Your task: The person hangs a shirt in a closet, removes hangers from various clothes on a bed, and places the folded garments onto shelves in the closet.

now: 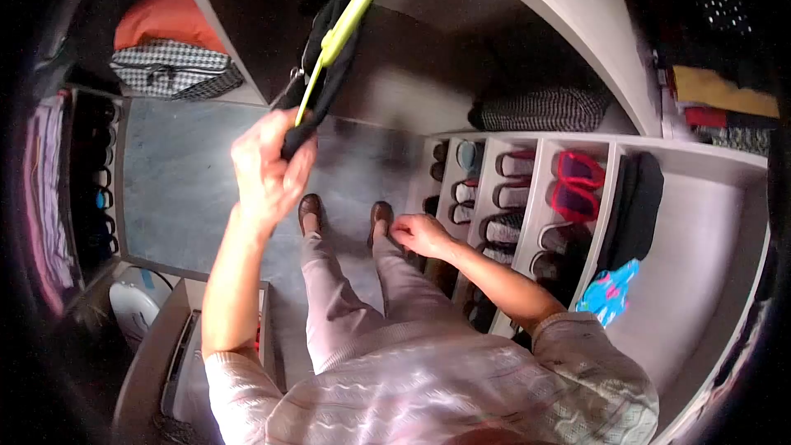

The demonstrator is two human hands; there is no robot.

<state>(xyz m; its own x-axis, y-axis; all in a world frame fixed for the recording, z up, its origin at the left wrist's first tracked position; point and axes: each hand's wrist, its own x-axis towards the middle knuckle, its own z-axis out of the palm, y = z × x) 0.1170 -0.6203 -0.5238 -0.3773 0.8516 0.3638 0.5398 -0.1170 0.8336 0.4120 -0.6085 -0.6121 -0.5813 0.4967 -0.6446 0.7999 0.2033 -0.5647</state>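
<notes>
My left hand (273,169) is raised ahead of me, its fingers closed around the lower end of a folded black garment (339,12). Along that black cloth runs a lime-green bar (360,4) with a small clip-like part, which looks like a clothes hanger; its top passes out of the frame. A small metal piece shows at the garment's left edge. My right hand (422,236) hangs low beside my leg, fingers curled in, with nothing visible in it. Closest to it is the shoe rack (486,156), a little to the right.
Pairs of shoes fill the rack, including red-trimmed ones (577,185). Dark clothing (633,206) and a blue patterned cloth (610,292) lie at right. A checked bag (173,68) is on the left shelf. A drawer unit (148,354) stands near-left. Grey floor (189,181) spreads ahead.
</notes>
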